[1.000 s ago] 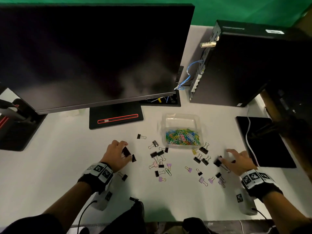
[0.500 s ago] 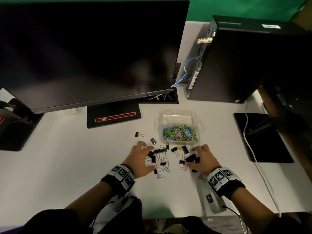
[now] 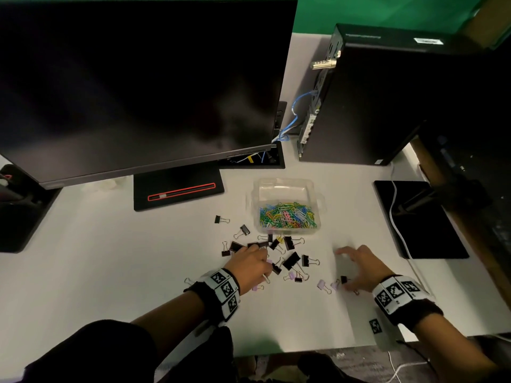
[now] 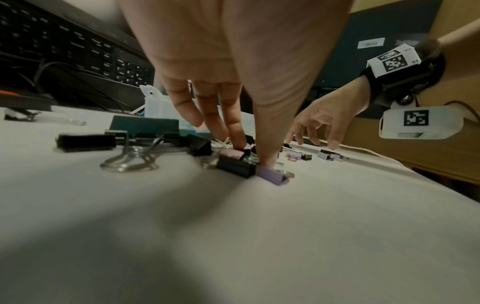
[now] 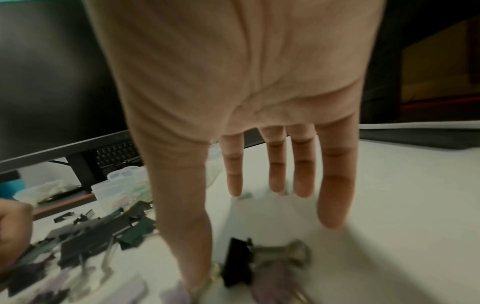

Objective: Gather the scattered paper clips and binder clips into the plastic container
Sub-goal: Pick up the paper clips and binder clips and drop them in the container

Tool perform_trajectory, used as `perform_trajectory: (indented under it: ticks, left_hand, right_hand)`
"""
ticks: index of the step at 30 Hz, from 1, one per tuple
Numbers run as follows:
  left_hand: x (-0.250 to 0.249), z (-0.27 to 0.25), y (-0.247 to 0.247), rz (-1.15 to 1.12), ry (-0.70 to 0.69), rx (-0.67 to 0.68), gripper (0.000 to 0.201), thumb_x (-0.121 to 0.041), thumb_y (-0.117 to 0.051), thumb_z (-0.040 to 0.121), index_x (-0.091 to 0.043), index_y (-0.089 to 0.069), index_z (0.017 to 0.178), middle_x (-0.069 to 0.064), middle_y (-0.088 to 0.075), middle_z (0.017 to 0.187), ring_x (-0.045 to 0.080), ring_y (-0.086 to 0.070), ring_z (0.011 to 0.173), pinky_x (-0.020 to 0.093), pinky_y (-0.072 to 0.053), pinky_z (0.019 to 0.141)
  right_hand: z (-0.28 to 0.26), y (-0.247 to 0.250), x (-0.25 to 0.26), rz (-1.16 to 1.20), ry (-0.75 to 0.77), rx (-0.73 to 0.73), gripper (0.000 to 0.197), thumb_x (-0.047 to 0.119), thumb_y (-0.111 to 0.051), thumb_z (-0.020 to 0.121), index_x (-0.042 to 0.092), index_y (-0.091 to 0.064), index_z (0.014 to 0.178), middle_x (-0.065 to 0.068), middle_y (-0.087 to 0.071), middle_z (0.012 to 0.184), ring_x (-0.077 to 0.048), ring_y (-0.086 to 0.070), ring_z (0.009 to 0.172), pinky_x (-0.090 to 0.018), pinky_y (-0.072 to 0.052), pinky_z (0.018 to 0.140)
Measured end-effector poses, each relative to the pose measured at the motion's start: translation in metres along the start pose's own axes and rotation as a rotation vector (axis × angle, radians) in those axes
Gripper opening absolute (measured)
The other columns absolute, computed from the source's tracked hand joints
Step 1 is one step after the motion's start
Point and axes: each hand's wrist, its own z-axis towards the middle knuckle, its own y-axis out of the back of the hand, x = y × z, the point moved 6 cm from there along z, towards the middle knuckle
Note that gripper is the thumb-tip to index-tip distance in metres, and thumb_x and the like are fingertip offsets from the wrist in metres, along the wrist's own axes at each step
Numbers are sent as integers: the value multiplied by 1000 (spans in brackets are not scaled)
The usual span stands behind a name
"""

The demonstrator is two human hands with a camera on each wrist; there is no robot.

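Note:
A clear plastic container (image 3: 284, 181) holds colourful paper clips (image 3: 287, 215). Black binder clips (image 3: 291, 259) lie bunched on the white table just in front of it. My left hand (image 3: 260, 261) rests on the left part of this bunch. Its straight fingers press down on the clips, and the thumb touches a purple clip (image 4: 272, 176). My right hand (image 3: 345, 268) hovers to the right with its fingers spread and holds nothing. Its thumb is next to a small black clip (image 3: 343, 280) (image 5: 239, 261) and some purple clips (image 3: 322, 284). Two black clips (image 3: 218, 219) lie apart at the left.
A large dark monitor (image 3: 138, 78) on a black base (image 3: 177, 189) fills the back left. A black computer tower (image 3: 387, 100) stands at the back right. At the right lies a black pad (image 3: 431, 239) crossed by a white cable (image 3: 398, 225). The table's front edge is close to me.
Both hands swept inward and pushed the clips together in front of the container. The right hand has since drawn back to the right and opened wide; the left stays on the bunch.

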Motion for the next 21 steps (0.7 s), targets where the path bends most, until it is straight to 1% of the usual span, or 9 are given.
perform_trajectory:
  ticks: [3,6,8,10,12,14,16,18,21]
  left_hand:
    - [1,5,-3,-2,-12,18,20,-19,-52,90,-12,-60,107,8,-52,117,27,-43,111,36,-38,89]
    - [0,10,-7,24,-18,65,24,-15,-58,87,-6,-56,110,12,-48,121,28,-44,111,39,-42,87]
    - [-2,11,-9,69,-38,97,28,-14,-59,86,-2,-54,111,15,-46,122,30,-44,111,41,-42,88]
    - [-3,12,-11,118,-74,135,29,-11,-63,83,2,-53,107,17,-48,118,32,-44,109,44,-43,88]
    - [-1,13,-11,135,-94,135,23,-4,-62,81,1,-54,102,18,-51,112,33,-46,107,46,-44,88]
    - [-1,13,0,84,-85,50,14,-1,-51,86,0,-55,99,17,-55,108,32,-49,103,45,-45,88]
    - [4,14,24,-116,-12,-99,16,-8,-41,93,-4,-56,98,12,-56,102,26,-51,95,40,-46,86]
    - [11,16,52,-278,41,-250,18,-14,-38,96,-7,-55,96,7,-57,95,20,-51,86,34,-47,83]
    - [23,29,81,-373,104,-368,15,-14,-42,94,-9,-56,96,5,-59,95,19,-56,85,32,-49,82]
  right_hand:
    - [-8,-12,5,49,55,-22,79,22,-77,64,31,-36,131,-2,-33,109,-21,-51,101,-29,-49,89]
    - [-9,-23,25,88,150,-65,76,21,-76,66,27,-40,133,-4,-37,108,-20,-50,98,-26,-46,88]
    - [-7,-30,43,109,196,-64,75,22,-76,67,25,-40,133,-3,-36,109,-19,-47,98,-27,-45,92]
    - [-5,-36,62,144,226,-57,83,27,-79,64,26,-36,135,-2,-33,114,-19,-46,105,-28,-44,98]
    - [-1,-41,78,157,235,-68,98,37,-82,57,26,-28,138,-3,-31,124,-21,-44,113,-31,-43,100]
    - [5,-43,90,137,223,-93,109,45,-83,52,28,-22,141,-3,-29,129,-22,-41,119,-37,-43,101]
    - [10,-44,100,99,232,-106,109,46,-83,52,32,-20,141,-4,-30,130,-24,-38,120,-39,-43,100]
    - [13,-45,108,84,264,-103,100,43,-80,58,34,-24,139,-5,-32,127,-25,-37,119,-38,-44,97]
    - [16,-44,112,101,317,-109,75,34,-74,69,32,-36,134,-6,-36,120,-26,-40,114,-35,-45,93]
